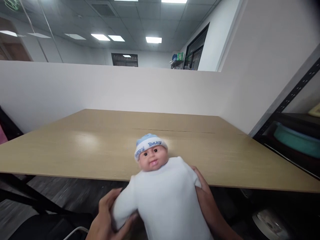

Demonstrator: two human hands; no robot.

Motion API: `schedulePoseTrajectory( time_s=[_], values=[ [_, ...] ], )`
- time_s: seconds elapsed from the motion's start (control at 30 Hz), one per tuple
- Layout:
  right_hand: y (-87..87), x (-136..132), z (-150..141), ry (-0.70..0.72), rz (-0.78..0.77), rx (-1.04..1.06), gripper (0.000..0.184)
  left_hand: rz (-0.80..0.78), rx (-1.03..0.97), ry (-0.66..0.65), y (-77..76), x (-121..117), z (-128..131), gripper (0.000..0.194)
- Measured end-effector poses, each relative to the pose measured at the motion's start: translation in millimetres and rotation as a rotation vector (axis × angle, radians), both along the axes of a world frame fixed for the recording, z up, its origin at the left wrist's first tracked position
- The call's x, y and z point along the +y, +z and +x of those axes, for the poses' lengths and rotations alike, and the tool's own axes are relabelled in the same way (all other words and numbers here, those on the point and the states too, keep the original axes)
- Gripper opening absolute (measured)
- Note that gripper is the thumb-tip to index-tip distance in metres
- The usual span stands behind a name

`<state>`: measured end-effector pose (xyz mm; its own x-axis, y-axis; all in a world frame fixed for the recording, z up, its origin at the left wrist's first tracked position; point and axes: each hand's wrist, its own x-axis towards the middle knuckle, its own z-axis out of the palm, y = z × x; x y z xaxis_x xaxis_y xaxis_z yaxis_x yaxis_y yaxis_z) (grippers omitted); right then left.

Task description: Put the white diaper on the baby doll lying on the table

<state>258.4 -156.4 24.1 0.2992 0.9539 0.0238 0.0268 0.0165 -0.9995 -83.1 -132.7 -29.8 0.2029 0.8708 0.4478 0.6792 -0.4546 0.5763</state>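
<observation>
A baby doll point(172, 196) in a white top faces me at the near edge of the table. On its head is a blue and white knitted hat point(150, 145) with blue lettering. My left hand point(105, 213) is wrapped round the doll's sleeve on the left side, thumb below and fingers above. At the doll's other side, my right hand point(202, 180) reaches behind its shoulder and arm; most of those fingers are hidden by the white cloth. The doll's lower body runs out of the bottom of the view.
A light wooden table point(100, 146) spreads out behind the doll up to a white partition point(150, 90). To the right stands a dark metal shelf point(287, 130) holding a teal container point(297, 138). A black seat point(50, 226) with a white cable point(76, 229) is at lower left.
</observation>
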Motion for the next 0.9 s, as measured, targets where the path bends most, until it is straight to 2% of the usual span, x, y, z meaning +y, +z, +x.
schedulePoseTrajectory(
  time_s=[0.07, 0.17, 0.27, 0.4, 0.53, 0.63, 0.73, 0.9],
  values=[
    [1.5, 16, 20, -0.012, 0.003, -0.144, 0.054, -0.119, 0.014, -0.110, 18.6, 33, 20, 0.065],
    [-3.2, 38, 58, -0.014, 0.009, -0.521, 0.040, -0.232, 0.059, -0.261, 44.4, 78, 43, 0.049],
    [-16.9, 51, 95, 0.003, -0.029, -0.863, 0.030, -0.259, 0.068, -0.350, 55.1, 110, 58, 0.042],
    [-42.1, 52, 126, 0.040, 0.019, -1.019, 0.032, -0.261, 0.129, -0.376, 52.3, 130, 67, 0.042],
    [-66.5, 46, 150, -0.001, 0.040, -0.993, 0.041, -0.186, 0.232, -0.315, 45.3, 144, 57, 0.048],
    [-78.9, 53, 166, 0.002, 0.040, -0.970, 0.043, -0.141, 0.268, -0.275, 38.5, 161, 48, 0.049],
    [-82.4, 76, 174, 0.047, 0.010, -0.935, 0.042, -0.119, 0.269, -0.259, 32.1, 190, 47, 0.050],
    [-76.2, 139, 182, 0.110, 0.001, -0.928, 0.042, -0.061, 0.287, -0.282, 26.4, 249, 54, 0.052]
  ],
)
